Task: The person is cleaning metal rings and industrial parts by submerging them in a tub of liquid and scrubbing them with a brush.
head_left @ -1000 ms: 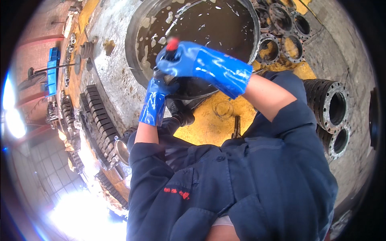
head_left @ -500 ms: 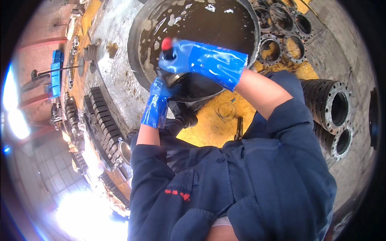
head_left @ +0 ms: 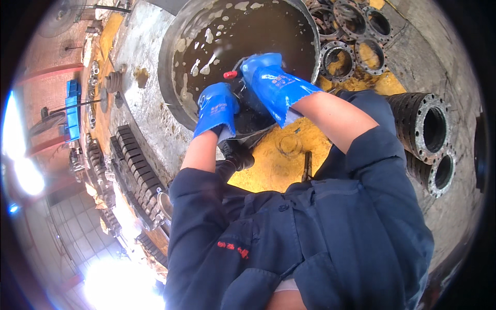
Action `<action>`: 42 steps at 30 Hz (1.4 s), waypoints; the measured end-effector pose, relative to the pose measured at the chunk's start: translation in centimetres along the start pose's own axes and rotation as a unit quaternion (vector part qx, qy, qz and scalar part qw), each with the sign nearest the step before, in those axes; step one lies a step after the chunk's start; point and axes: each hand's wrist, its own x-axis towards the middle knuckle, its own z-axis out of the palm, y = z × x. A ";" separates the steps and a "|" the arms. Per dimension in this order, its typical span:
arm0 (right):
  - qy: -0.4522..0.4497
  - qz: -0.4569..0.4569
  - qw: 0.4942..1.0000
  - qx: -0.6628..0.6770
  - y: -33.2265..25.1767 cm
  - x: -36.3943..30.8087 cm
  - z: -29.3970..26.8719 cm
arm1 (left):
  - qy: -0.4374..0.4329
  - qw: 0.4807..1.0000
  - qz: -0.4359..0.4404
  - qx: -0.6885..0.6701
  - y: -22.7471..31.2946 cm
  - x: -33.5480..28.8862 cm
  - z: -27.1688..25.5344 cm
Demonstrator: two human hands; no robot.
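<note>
A wide round metal tub (head_left: pixel 166 77) of murky brown liquid (head_left: pixel 268 36) with patches of foam stands before me. Both my hands are in blue rubber gloves over its near part. My right hand (head_left: pixel 258 66) is closed round a tool whose red end (head_left: pixel 230 75) sticks out to the left; its working end is hidden. My left hand (head_left: pixel 217 103) is curled low beside it, fingers turned down and mostly out of sight. Between the gloves lies a dark, wet part, its shape too covered to make out.
Flanged metal rings (head_left: pixel 337 61) lie in a group right of the tub on yellow flooring. More rings stand stacked (head_left: pixel 433 126) at the right. Rows of dark ribbed blocks (head_left: pixel 137 165) lie at the left. A dark shoe (head_left: pixel 238 155) is close under the tub's near rim.
My right hand has moved right and down toward the liquid, and the tool's red end has tipped from upward to sideways. My left hand has risen slightly and turned its back up.
</note>
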 end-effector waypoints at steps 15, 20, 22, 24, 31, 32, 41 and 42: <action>0.063 -0.231 0.916 0.321 -5.2 -2.1 1.2 | 0.096 0.937 0.100 -0.322 -11.8 -1.0 10.5; 0.046 -0.068 0.980 0.179 -1.3 -0.9 -1.3 | 0.098 0.940 0.088 -0.315 -11.0 -1.7 8.8; 0.043 -0.070 0.966 0.243 -2.3 -1.6 -1.9 | 0.090 0.941 0.074 -0.317 -11.8 -2.1 9.1; -0.010 -0.131 0.911 0.390 -2.1 -2.9 -3.0 | 0.109 0.947 0.081 -0.290 -11.5 -2.4 9.0; 0.003 -0.159 0.914 0.372 -2.7 -3.8 0.7 | 0.058 0.953 0.106 -0.278 -12.0 -1.6 8.8; 0.018 -0.146 0.925 0.350 -2.2 -3.7 0.6 | 0.044 0.956 0.084 -0.279 -11.5 -1.8 7.9; 0.184 -0.074 0.962 0.186 -0.6 -4.1 1.4 | 0.098 0.992 0.066 0.036 -1.2 -0.8 2.7; 0.179 -0.067 0.968 0.162 -0.2 -3.8 1.5 | 0.099 0.992 0.070 0.014 -0.9 -0.5 2.8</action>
